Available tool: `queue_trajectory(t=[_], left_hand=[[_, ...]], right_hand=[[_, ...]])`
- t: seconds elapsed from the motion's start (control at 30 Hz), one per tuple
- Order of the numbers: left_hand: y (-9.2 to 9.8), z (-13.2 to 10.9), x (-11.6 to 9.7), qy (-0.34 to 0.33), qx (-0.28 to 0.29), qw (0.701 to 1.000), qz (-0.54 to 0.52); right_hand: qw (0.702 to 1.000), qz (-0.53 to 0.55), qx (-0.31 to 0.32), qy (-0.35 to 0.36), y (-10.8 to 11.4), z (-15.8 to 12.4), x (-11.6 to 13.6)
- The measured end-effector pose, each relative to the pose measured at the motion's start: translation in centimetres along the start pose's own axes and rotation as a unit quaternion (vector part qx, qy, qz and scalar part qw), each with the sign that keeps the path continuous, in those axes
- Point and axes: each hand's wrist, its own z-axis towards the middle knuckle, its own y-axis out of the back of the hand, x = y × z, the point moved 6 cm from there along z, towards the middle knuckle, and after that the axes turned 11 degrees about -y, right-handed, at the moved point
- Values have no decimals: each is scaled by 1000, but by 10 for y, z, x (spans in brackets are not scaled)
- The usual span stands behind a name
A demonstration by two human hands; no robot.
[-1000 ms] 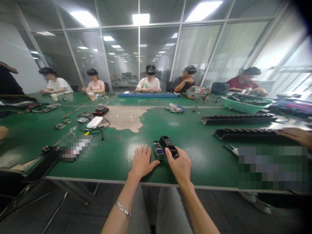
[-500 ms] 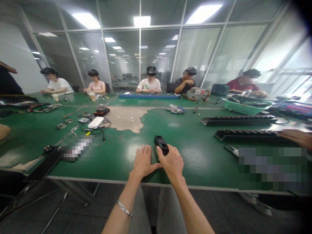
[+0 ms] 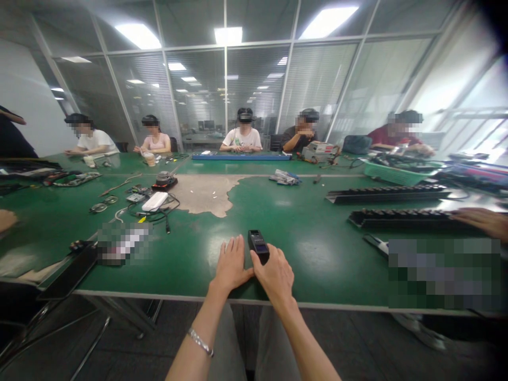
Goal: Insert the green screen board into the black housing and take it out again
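Observation:
A small black device (image 3: 257, 244) with a blue screen lies on the green table (image 3: 317, 248), close to the near edge. My right hand (image 3: 275, 275) is closed round its near end. My left hand (image 3: 232, 262) lies flat on the table just left of the device, fingers stretched out, thumb reaching toward my right hand. A silver bracelet (image 3: 200, 341) sits on my left wrist. The small circuit board seen earlier is hidden under the black device.
Two long black strips (image 3: 397, 217) lie at the right, with another person's hand (image 3: 482, 221) on one. A white box and cables (image 3: 154, 203) lie at the left, a black tablet (image 3: 67, 272) at the near left edge. Several people sit along the far side.
My right hand carried the black device leftward and set it over the small board with the blue screen. My left hand stayed flat in place.

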Motion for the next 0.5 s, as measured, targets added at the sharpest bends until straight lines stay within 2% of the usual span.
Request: queue_trajectory(t=[0.23,0.37,0.5], left_hand=[[1,1,-6,-2,9,1000,18],[3,2,-9,-2,10,1000,24],[2,3,-12,-5,29,1000,11]], right_hand=[[998,45,-8,34,-9,2,-17],[996,50,-12,78,-12,0,-19],[997,60,-1,46,-16,3,-25]])
